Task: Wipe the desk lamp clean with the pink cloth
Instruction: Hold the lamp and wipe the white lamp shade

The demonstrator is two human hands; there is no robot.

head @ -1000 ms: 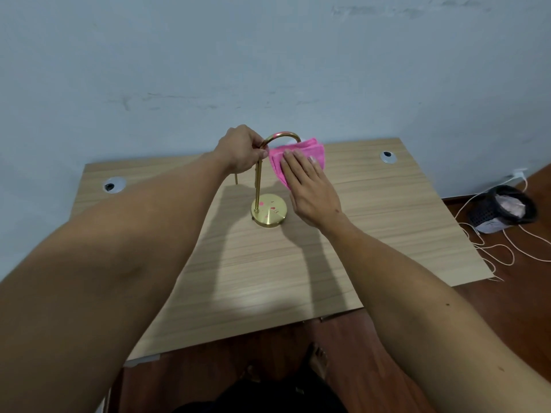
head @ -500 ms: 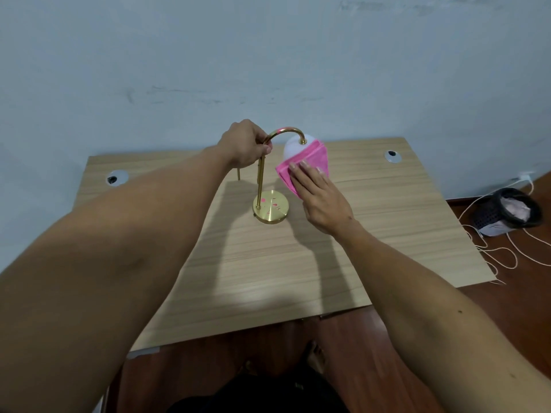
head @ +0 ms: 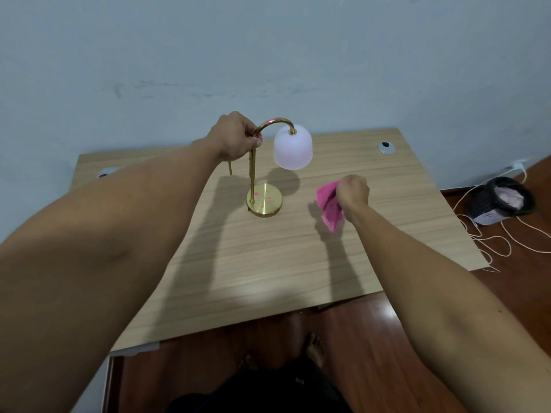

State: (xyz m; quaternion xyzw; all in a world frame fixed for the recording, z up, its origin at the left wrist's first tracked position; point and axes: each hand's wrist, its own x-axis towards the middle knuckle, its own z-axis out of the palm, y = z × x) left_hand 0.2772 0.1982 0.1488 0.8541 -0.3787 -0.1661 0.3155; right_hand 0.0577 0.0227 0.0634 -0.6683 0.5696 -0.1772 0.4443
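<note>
A desk lamp with a white frosted shade, a curved brass neck and a round brass base stands upright at the back middle of the wooden desk. My left hand is closed around the top of the brass stem, just left of the shade. My right hand holds the bunched pink cloth to the right of the lamp, low over the desk top and apart from the shade. The cloth hangs down from my fist.
Two cable grommets sit in the desk's back corners. On the floor to the right stands a dark mesh bin with white cords lying around it. A pale wall runs close behind the desk. My feet show below the front edge.
My right hand has pulled the pink cloth off the lamp shade and moved it down and right, bunching it. The whole shade now shows. My left hand stays on the stem.
</note>
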